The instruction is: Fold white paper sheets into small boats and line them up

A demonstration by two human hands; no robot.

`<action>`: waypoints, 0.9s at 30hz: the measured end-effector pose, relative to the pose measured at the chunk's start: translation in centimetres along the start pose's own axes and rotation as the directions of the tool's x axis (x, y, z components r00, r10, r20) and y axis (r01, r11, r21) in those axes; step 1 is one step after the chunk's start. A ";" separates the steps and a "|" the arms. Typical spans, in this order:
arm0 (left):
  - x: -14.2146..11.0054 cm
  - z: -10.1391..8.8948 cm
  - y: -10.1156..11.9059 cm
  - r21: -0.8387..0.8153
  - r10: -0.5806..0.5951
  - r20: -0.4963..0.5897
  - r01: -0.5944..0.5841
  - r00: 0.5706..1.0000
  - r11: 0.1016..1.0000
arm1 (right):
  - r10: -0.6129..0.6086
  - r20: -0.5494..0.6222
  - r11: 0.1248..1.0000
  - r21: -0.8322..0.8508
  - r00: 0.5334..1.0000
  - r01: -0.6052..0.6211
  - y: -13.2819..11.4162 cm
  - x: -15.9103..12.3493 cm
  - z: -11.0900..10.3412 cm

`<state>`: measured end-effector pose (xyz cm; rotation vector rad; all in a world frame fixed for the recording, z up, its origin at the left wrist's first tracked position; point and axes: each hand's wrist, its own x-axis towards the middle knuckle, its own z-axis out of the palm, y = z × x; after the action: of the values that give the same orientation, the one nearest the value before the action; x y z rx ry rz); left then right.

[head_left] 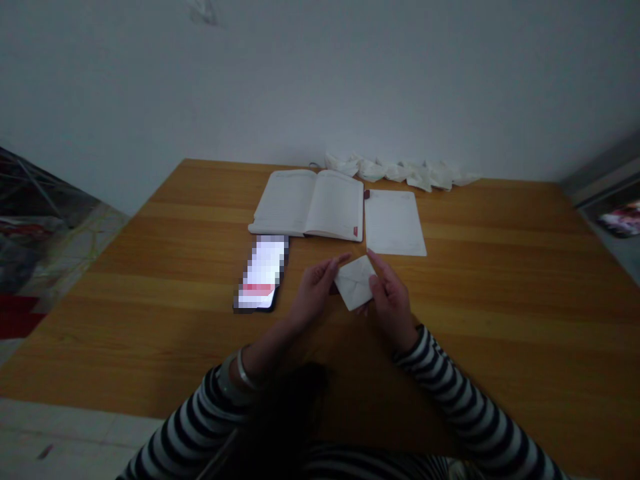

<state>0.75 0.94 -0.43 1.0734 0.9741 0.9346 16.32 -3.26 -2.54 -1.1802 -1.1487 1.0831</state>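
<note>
A small white piece of folded paper [354,283], roughly square with creases meeting near its middle, is held between my two hands above the table. My left hand [316,283] pinches its left corner between thumb and fingers. On the other side, my right hand [390,293] grips the right edge, thumb on top and some fingers hidden underneath. Just beyond the hands lies a loose white sheet [396,223]. An open notebook [333,203] rests flat to the left of that sheet. Nearest to my left hand is a phone [263,273] with its screen lit and blurred out.
Along the wall at the table's back edge stretches a row of crumpled white tissue-like pieces [400,171]. The wooden table [500,287] reaches to both sides. Cluttered items and a red object [20,317] are on the floor at left.
</note>
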 end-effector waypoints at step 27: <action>0.4 -0.4 -0.3 0.250 0.007 0.009 -0.009 1.000 0.968 | 0.006 0.122 0.985 -0.172 0.993 0.015 0.6 0.6 -0.7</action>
<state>0.49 1.33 -0.85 1.2921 1.1028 0.8274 17.08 -2.65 -3.12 -1.2578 -1.3620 1.0809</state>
